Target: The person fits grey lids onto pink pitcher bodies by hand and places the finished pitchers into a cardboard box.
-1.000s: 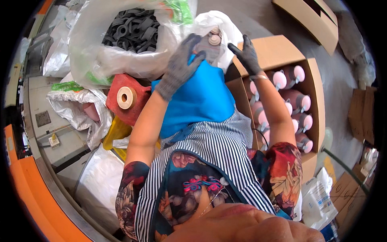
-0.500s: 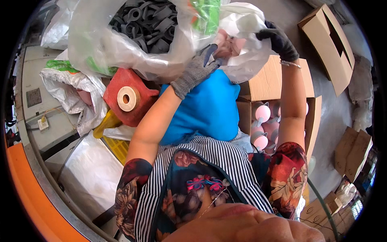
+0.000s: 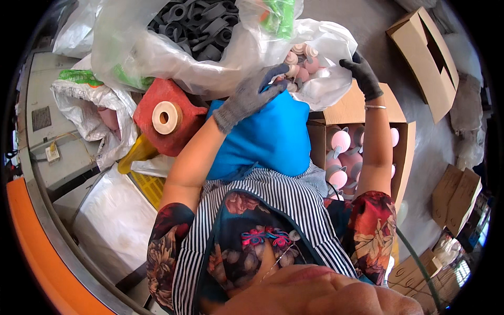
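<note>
A white plastic bag [image 3: 336,42] stands open in front of me, with several pink and cream round-topped plastic parts [image 3: 304,68] inside. My right hand [image 3: 363,79], in a dark glove, pinches the bag's right rim. At the bag's left side my left hand [image 3: 252,97], in a grey glove, has its fingers stretched out and apart, the tips by the rim. Its grip on the plastic, if any, does not show. Below it, blue cloth [image 3: 262,136] covers my lap. Beyond the left hand, a large clear bag [image 3: 126,37] holds many dark grey ring-shaped parts [image 3: 199,26].
An open carton [image 3: 404,157] by my right forearm holds several pink items with grey pieces. Left of my lap is a red stool-like block [image 3: 144,121] with a cream roll [image 3: 167,116] on it. A white sack [image 3: 79,100] lies farther left. Another carton [image 3: 420,63] stands far right.
The bag's mouth is wider and the pink parts inside show more plainly. My right hand has moved slightly down, still at the rim. My left hand has shifted slightly down.
</note>
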Demonstrator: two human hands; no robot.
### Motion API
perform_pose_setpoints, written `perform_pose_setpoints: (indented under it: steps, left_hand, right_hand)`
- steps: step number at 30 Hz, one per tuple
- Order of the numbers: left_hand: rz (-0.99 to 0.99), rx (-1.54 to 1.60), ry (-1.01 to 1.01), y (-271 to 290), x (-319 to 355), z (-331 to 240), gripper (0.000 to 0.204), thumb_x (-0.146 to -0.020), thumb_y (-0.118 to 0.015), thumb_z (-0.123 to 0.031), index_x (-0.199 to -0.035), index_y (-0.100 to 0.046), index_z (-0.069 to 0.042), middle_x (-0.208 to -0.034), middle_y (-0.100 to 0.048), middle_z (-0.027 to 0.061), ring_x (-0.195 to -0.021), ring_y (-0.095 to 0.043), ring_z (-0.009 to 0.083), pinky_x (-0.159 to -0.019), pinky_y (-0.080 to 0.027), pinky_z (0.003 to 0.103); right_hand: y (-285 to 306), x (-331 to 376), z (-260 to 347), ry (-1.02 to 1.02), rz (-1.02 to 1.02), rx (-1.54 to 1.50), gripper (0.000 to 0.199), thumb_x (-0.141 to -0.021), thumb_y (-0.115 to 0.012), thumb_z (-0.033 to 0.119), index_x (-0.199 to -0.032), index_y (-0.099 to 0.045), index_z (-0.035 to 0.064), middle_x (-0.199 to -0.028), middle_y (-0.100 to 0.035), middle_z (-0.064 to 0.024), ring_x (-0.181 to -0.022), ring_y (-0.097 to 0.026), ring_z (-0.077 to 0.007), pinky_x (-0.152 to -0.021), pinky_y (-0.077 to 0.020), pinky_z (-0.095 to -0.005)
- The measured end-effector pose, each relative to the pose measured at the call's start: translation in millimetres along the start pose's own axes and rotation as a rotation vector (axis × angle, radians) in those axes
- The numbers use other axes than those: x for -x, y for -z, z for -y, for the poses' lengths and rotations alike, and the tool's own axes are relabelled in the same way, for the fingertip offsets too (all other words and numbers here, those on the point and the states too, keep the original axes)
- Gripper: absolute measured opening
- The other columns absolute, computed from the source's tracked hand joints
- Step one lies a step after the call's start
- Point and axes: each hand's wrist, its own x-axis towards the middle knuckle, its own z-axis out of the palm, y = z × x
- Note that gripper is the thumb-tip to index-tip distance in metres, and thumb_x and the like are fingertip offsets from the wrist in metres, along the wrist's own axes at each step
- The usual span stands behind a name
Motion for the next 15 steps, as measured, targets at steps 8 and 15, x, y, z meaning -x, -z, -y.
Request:
perform_pose_setpoints:
  steps: [8, 15]
  left_hand:
    - [-0.273, -0.343, -0.114, 96, 212, 17, 0.043, -0.096, -0.069, -0.020, -0.137, -0.061, -0.010, -0.132, -0.065, 0.0140, -0.122, -0.062, 0.0319, -0.106, -0.048, 0.042]
    - [-1.310, 0.810, -0.062, 153, 463, 180, 0.043, -0.108, -0.045, -0.026, -0.144, -0.052, -0.005, -0.141, -0.059, 0.0126, -0.127, -0.059, 0.0244, -0.109, -0.046, 0.038]
  right_hand:
    - [-93, 39, 67, 0.520, -0.635, 0.632, 0.052, -0.096, -0.073, 0.028, -0.136, -0.058, -0.0030, -0.130, -0.064, -0.0193, -0.116, -0.061, -0.0276, -0.103, -0.0481, -0.0394]
    - [-309, 52, 160, 1.111, -0.204, 0.699, 0.043, -0.099, -0.068, 0.016, -0.137, -0.058, 0.0001, -0.143, -0.057, -0.0188, -0.127, -0.057, -0.0324, -0.104, -0.0493, -0.0419]
